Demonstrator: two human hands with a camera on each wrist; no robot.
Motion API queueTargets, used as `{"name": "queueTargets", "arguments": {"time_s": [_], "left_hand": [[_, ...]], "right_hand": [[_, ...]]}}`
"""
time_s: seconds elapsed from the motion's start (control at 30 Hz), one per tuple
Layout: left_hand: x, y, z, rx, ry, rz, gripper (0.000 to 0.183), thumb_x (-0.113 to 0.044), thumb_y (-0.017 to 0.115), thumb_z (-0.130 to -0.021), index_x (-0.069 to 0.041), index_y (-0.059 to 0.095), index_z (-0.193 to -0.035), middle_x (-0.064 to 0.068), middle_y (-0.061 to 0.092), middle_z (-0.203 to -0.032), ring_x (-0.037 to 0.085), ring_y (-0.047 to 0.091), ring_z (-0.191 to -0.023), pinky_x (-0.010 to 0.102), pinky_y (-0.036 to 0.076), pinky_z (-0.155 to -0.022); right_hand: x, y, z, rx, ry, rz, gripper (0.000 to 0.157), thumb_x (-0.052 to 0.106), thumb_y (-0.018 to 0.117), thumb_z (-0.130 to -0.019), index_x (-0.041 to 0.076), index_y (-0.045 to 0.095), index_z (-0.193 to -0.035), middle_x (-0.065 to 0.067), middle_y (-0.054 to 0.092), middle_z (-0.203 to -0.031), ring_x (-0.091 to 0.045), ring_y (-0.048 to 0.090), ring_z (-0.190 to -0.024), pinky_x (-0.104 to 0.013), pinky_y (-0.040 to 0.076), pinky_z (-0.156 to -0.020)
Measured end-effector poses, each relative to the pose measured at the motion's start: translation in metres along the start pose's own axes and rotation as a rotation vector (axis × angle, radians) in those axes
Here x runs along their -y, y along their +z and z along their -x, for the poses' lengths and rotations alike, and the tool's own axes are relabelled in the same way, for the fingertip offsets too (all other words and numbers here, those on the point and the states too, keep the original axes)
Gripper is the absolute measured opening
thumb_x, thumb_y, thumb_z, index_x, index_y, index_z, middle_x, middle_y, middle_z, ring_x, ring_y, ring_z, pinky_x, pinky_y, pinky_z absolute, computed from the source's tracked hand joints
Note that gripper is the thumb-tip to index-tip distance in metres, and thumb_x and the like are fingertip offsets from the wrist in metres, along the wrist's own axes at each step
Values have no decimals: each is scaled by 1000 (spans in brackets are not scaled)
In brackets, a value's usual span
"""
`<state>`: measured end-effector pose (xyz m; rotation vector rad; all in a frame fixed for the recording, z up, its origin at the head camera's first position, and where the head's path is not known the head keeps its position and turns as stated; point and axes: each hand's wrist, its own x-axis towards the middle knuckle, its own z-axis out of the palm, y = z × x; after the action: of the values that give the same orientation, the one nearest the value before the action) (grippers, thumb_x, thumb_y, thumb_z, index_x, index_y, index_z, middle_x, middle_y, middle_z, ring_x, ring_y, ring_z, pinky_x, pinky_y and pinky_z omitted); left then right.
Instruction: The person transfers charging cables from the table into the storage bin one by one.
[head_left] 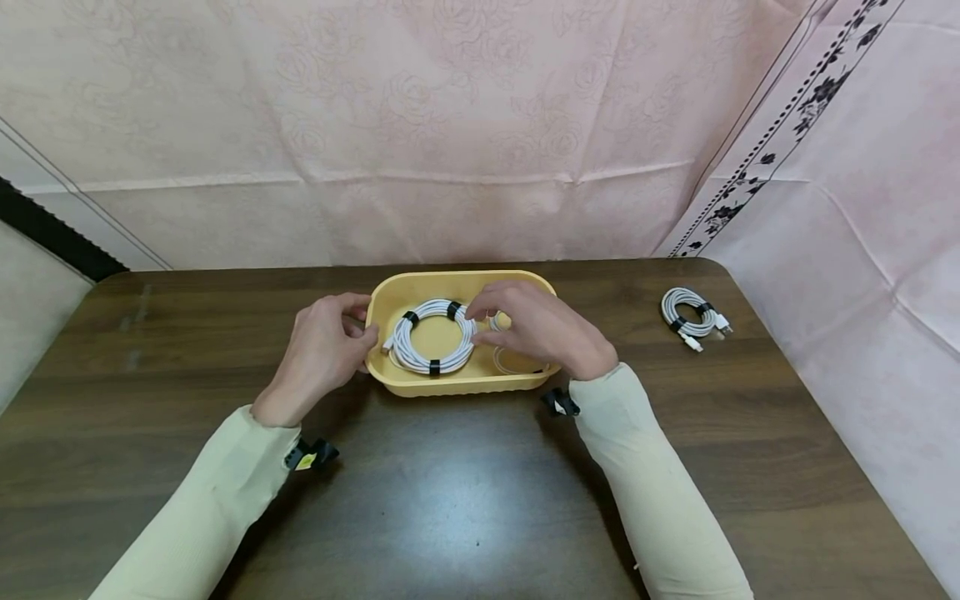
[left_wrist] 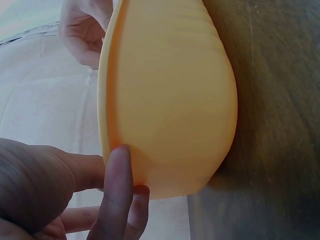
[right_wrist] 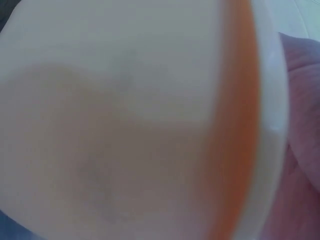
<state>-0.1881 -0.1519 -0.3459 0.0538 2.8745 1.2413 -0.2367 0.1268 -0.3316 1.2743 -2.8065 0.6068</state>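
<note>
A yellow plastic tray (head_left: 442, 388) with rounded corners stands near the table's far edge. In its left part lies a large coil of white cable (head_left: 403, 343) bound with black straps. My left hand (head_left: 318, 346) pinches the tray's left end; the left wrist view shows a fingertip (left_wrist: 120, 167) on the outer wall and another finger at the rim. My right hand (head_left: 536, 325) reaches over the right part, bent fingertips at the coil's right edge; I cannot tell whether they grip it. Beneath this hand shows thinner white cable (head_left: 510, 367), partly hidden. The right wrist view is blurred, mostly tray wall (right_wrist: 115, 150).
A smaller bundle of white cable (head_left: 681, 312) with black straps and visible plugs lies at the right on the brown wooden table (head_left: 450, 483). Pale patterned cloth (head_left: 420, 142) hangs right behind the table and along its right side.
</note>
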Motion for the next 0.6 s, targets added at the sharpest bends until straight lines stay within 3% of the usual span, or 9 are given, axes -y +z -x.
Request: {"name": "queueTargets", "arguments": {"time_s": [0.6], "left_hand": [[-1, 0, 0, -3, -2, -1, 44, -8, 59, -96, 1, 58, -139, 18, 64, -113, 22, 71, -81, 27, 59, -53]], "right_hand": [[-4, -8, 4, 5, 80, -50, 26, 24, 77, -92, 11, 76, -114, -2, 74, -115, -15, 66, -110, -36, 52, -101]]}}
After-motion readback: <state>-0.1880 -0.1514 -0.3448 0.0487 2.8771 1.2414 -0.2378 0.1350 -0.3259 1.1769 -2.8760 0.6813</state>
